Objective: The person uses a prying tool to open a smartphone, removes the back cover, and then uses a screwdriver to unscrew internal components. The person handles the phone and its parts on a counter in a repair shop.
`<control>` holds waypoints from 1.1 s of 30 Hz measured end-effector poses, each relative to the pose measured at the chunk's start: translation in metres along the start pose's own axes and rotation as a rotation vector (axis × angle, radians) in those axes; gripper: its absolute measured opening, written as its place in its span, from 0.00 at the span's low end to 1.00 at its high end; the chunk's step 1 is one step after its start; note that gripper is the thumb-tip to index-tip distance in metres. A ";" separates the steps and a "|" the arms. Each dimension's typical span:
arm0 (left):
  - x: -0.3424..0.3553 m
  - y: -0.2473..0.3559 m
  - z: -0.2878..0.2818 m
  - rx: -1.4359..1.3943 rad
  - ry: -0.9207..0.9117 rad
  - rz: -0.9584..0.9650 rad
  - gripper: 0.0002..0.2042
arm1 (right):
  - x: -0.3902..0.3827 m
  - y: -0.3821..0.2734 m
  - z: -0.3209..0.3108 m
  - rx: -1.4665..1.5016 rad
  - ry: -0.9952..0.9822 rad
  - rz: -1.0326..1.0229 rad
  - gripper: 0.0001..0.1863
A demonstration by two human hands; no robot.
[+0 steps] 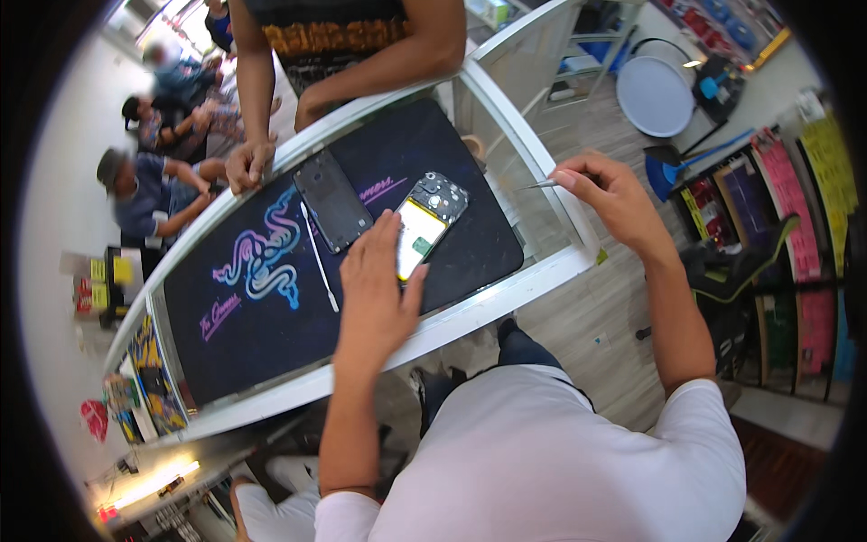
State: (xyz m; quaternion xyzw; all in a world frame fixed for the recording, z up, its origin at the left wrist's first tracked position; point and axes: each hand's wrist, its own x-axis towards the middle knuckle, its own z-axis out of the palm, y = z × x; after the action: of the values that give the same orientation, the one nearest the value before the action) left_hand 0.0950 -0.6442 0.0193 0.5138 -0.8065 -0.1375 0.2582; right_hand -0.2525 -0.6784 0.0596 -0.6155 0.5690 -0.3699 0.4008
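Note:
An opened phone lies at a slant on the dark mat, its pale battery and the dark parts at its upper end showing. My left hand rests over its lower left side, with fingers along one edge and the thumb at the other. Off to the right, past the counter's edge, my right hand pinches thin, pointed metal tweezers, which are apart from the phone. Beside my left fingertips is a black phone cover or frame. A slim white pry stick lies left of my left hand.
The printed mat covers a glass-topped counter with a white frame. Across it, a person leans in, one hand on the far edge. Several people sit at the far left. A round white stool and hanging goods are at right.

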 end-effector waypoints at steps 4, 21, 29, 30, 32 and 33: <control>-0.009 -0.018 -0.032 -0.122 -0.130 -0.040 0.43 | 0.064 -0.028 0.003 -0.336 -0.228 -0.375 0.11; 0.036 -0.010 -0.010 -0.040 -0.158 -0.133 0.43 | 0.144 -0.046 0.060 -0.583 -0.486 -0.901 0.09; 0.033 -0.015 -0.008 -0.086 -0.123 -0.085 0.43 | 0.144 -0.096 0.067 -0.869 -0.758 -0.908 0.10; 0.033 -0.014 -0.008 -0.089 -0.117 -0.080 0.42 | 0.141 -0.100 0.073 -0.909 -0.755 -0.950 0.10; 0.032 -0.014 -0.007 -0.077 -0.101 -0.069 0.41 | 0.137 -0.116 0.081 -0.991 -0.811 -1.011 0.10; 0.030 -0.015 -0.006 -0.062 -0.091 -0.063 0.40 | 0.137 -0.124 0.084 -1.017 -0.847 -1.030 0.11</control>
State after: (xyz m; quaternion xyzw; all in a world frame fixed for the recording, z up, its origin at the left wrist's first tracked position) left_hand 0.0998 -0.6774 0.0255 0.5237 -0.7962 -0.1937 0.2328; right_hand -0.1151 -0.8047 0.1388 -0.9910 0.1159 0.0574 0.0350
